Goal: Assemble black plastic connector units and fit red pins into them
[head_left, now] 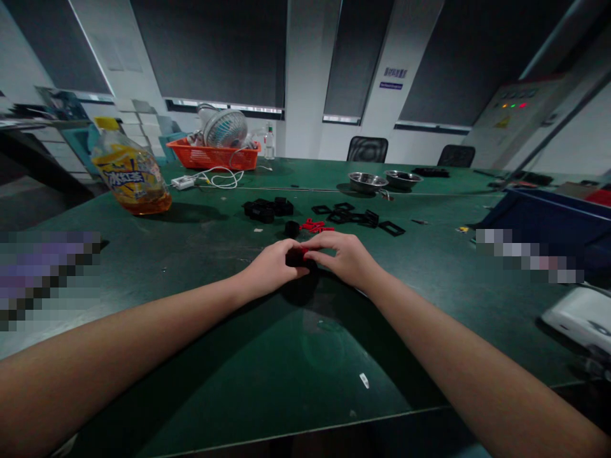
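Observation:
My left hand (275, 267) curls its thumb and fingers around a small black part (294, 257) just above the green table (305, 356). Opposite it, my right hand (344, 256) pinches a small red piece (304, 252) against that black part. Fingers cover much of both. Just beyond lie a pile of red pieces (316, 226) and a single black part (291, 229). Farther off are a heap of black blocks (268, 209) on the left and several flat black rectangular frames (391, 228) on the right.
A bottle of orange liquid (131, 172) stands at left, near a white cable (222, 178). An orange basket (214, 156) with a fan (226, 129) sits at the back. Two metal bowls (366, 182) are back right. A dark blue bin (534, 222) and a white device (580, 315) flank the right.

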{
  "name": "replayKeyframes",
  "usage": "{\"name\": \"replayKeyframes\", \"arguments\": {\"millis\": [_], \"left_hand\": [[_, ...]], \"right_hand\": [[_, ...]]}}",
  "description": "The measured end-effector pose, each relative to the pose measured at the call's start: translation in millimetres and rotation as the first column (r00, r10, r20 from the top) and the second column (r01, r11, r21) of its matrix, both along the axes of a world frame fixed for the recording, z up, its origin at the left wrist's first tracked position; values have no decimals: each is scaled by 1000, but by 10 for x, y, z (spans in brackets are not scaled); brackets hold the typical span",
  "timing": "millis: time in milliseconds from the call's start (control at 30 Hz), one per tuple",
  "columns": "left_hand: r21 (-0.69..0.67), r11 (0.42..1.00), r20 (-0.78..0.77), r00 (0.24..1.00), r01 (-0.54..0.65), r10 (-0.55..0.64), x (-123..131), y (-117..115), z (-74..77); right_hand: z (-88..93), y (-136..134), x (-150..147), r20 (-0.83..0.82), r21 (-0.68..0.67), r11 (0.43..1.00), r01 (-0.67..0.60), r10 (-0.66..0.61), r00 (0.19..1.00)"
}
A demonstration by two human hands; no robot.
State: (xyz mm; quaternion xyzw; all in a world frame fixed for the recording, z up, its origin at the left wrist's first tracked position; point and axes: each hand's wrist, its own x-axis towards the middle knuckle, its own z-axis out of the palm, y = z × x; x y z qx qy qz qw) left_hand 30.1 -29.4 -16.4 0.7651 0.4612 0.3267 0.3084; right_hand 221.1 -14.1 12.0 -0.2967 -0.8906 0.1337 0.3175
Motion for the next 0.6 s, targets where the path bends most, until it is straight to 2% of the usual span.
{"name": "replayKeyframes", "arguments": {"millis": [267, 600], "left_hand": [[19, 1000, 24, 1000, 5, -6, 0, -3, -8], [11, 1000, 23, 1000, 6, -6, -2, 4, -18]], "right_hand": [[-1, -12, -31, 57, 70, 997, -40, 36, 998], [-18, -1, -27, 33, 51, 998, -42, 40, 999]]}}
